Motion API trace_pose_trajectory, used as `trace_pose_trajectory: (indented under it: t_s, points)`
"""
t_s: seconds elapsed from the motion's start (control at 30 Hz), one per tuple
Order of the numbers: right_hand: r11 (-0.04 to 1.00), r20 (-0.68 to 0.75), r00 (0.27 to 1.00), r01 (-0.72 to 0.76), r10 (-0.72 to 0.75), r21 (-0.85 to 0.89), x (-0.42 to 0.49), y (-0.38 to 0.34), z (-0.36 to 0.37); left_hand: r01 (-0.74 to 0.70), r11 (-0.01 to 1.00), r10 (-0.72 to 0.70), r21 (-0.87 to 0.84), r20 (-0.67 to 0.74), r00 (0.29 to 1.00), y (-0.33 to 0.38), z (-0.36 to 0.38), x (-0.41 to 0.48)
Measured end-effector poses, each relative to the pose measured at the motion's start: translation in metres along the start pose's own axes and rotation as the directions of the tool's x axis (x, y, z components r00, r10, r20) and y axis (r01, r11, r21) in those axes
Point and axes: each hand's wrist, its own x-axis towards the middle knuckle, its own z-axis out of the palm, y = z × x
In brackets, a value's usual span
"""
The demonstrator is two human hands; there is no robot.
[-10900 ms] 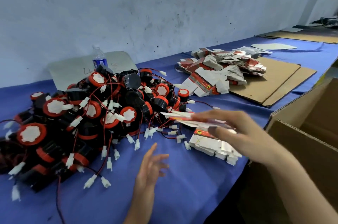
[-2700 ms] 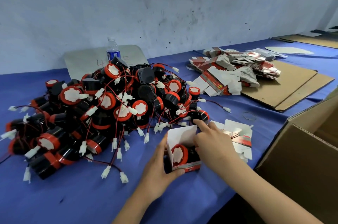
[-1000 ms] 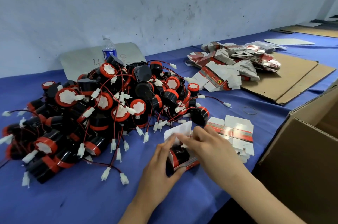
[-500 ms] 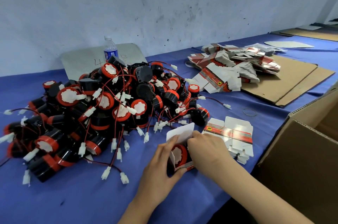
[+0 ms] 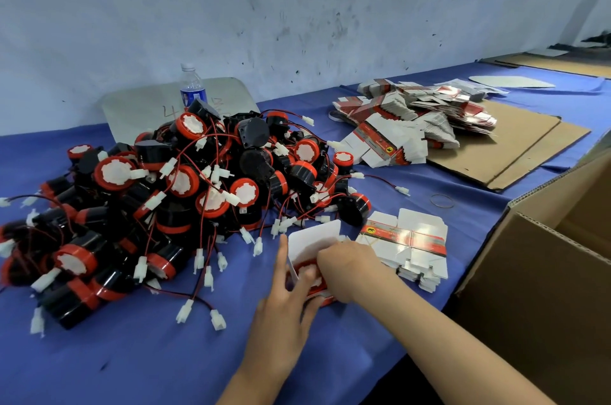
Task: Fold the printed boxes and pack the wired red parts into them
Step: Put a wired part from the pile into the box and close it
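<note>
Now: printed box [image 5: 314,237], 5 o'clock of parts pile [image 5: 185,199]; wired red part [image 5: 305,269] now pressed in, wire tucked, flap still up. Box gripped by left hand [image 5: 281,302]; right hand [image 5: 347,267] grip hidden. Closing remains.

It's a small packing workshop: a long blue-clothed bench [image 5: 132,365], a heap of identical wired red parts [image 5: 185,199] beyond the left hand [image 5: 281,312], flat printed boxes [image 5: 410,246] stacked just past the right hand [image 5: 347,269], a corrugated carton [image 5: 529,289] to its right, and a scuffed bare wall [image 5: 297,7] behind.
</note>
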Motion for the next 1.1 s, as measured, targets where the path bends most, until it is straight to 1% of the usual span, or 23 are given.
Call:
trace_pose_trajectory:
  t_s: [0.03,0.1,0.17,0.2,0.23,0.27,0.3,0.33,0.37,0.4,0.43,0.47,0.5,0.6,0.63,0.73,0.77,0.8,0.87,0.93,0.97,1.03,1.1]
  points:
    - [1.0,0.022,1.0,0.009,-0.01,0.003,0.001,0.0,0.0,0.02,0.997,-0.02,0.079,0.008,1.0,0.005,0.001,0.0]
    - [0.999,0.065,0.997,0.037,-0.038,0.013,0.001,0.001,0.001,0.111,0.964,-0.141,0.241,0.113,0.984,0.012,0.005,-0.002]
    - [0.997,0.062,0.995,0.072,-0.074,0.039,0.002,0.004,0.005,0.15,0.943,-0.212,0.296,0.189,0.959,0.012,0.007,-0.006]
    - [0.992,0.012,0.996,0.085,-0.086,0.092,0.0,0.007,0.007,0.146,0.945,-0.21,0.293,0.201,0.957,0.012,0.008,-0.006]
    - [0.979,-0.074,0.994,0.086,-0.074,0.184,-0.002,0.011,0.007,0.148,0.942,-0.214,0.3,0.202,0.956,0.013,0.008,-0.004]
    - [0.95,-0.19,0.982,0.082,-0.025,0.301,-0.006,0.017,0.006,0.146,0.933,-0.217,0.329,0.189,0.958,0.015,0.008,-0.003]
    - [0.902,-0.314,0.948,0.089,0.053,0.422,-0.011,0.024,0.005,0.156,0.922,-0.225,0.356,0.161,0.961,0.019,0.005,-0.001]
    - [0.833,-0.422,0.895,0.12,0.144,0.539,-0.016,0.031,0.006,0.168,0.92,-0.218,0.355,0.106,0.97,0.022,0.004,0.0]
    - [0.755,-0.501,0.836,0.176,0.225,0.632,-0.021,0.037,0.008,0.167,0.929,-0.194,0.331,0.048,0.98,0.024,0.003,0.001]
    - [0.693,-0.552,0.785,0.232,0.282,0.683,-0.026,0.041,0.013,0.165,0.95,-0.177,0.266,0.024,0.984,0.024,0.004,0.0]
    - [0.657,-0.584,0.748,0.272,0.316,0.703,-0.028,0.041,0.018,0.145,0.967,-0.15,0.211,0.008,0.989,0.021,0.004,-0.001]
    - [0.645,-0.609,0.721,0.3,0.33,0.703,-0.029,0.039,0.024,0.131,0.981,-0.135,0.141,0.018,0.991,0.018,0.005,-0.001]
    - [0.654,-0.638,0.695,0.318,0.332,0.687,-0.028,0.036,0.032,0.114,0.99,-0.115,0.084,0.01,0.993,0.015,0.007,-0.002]
    - [0.714,-0.742,0.594,0.37,0.311,0.594,-0.024,0.03,0.05,0.092,0.996,-0.092,0.002,-0.034,0.995,0.006,0.015,-0.005]
    - [0.714,-0.757,0.575,0.385,0.31,0.585,-0.022,0.028,0.055,0.094,0.996,-0.095,-0.009,-0.05,0.994,0.005,0.015,-0.005]
    - [0.701,-0.77,0.576,0.428,0.276,0.571,-0.019,0.022,0.066,0.079,0.997,-0.081,-0.025,-0.072,0.994,0.006,0.015,-0.004]
    - [0.722,-0.785,0.565,0.429,0.254,0.543,-0.017,0.018,0.07,0.074,0.997,-0.075,-0.025,-0.073,0.994,0.005,0.015,-0.004]
    - [0.77,-0.807,0.542,0.402,0.235,0.495,-0.015,0.016,0.074,0.073,0.997,-0.075,-0.021,-0.073,0.995,0.005,0.016,-0.004]
    - [0.886,-0.851,0.472,0.261,0.23,0.383,-0.012,0.014,0.081,0.072,0.997,-0.073,-0.015,-0.072,0.995,0.005,0.016,-0.004]
    - [0.928,-0.873,0.401,0.123,0.277,0.351,-0.01,0.015,0.083,0.073,0.997,-0.073,-0.007,-0.071,0.995,0.006,0.016,-0.005]
    - [0.936,-0.878,0.38,0.081,0.289,0.343,-0.009,0.015,0.083,0.075,0.997,-0.075,-0.006,-0.071,0.995,0.007,0.015,-0.004]
    - [0.948,-0.874,0.398,0.034,0.278,0.317,-0.008,0.015,0.082,0.078,0.997,-0.078,-0.003,-0.068,0.995,0.007,0.015,-0.005]
    - [0.964,-0.868,0.441,0.024,0.228,0.265,-0.008,0.016,0.08,0.084,0.996,-0.083,0.011,-0.065,0.994,0.006,0.016,-0.005]
